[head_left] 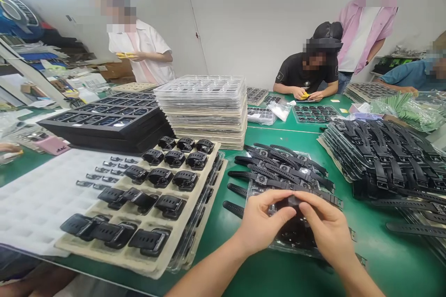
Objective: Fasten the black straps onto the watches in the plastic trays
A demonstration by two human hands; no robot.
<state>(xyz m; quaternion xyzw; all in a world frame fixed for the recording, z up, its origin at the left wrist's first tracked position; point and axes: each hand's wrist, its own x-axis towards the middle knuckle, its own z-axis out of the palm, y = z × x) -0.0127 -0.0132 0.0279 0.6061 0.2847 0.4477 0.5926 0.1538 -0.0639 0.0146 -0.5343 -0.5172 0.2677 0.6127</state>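
Note:
Both hands meet over a clear tray (pixel 249 190) of black smartwatches (pixel 284 167) with straps laid out across it. My left hand (pixel 263 220) and my right hand (pixel 322 225) pinch a small black object (pixel 293 203) between thumbs and fingers; it looks like a watch part, but the fingers hide most of it. To the left, a beige tray (pixel 139 260) holds rows of black watches with curled straps (pixel 149 241). Small metallic pieces (pixel 104 170) lie on a white foam sheet (pixel 38 195) beyond it.
Stacked clear and beige trays (pixel 205 111) stand behind the beige tray, beside black foam trays (pixel 104 120). More watches on stacked trays (pixel 386 148) are at the right. Several people are around the green table (pixel 223 241); one in black (pixel 306 74) bends over a yellow item.

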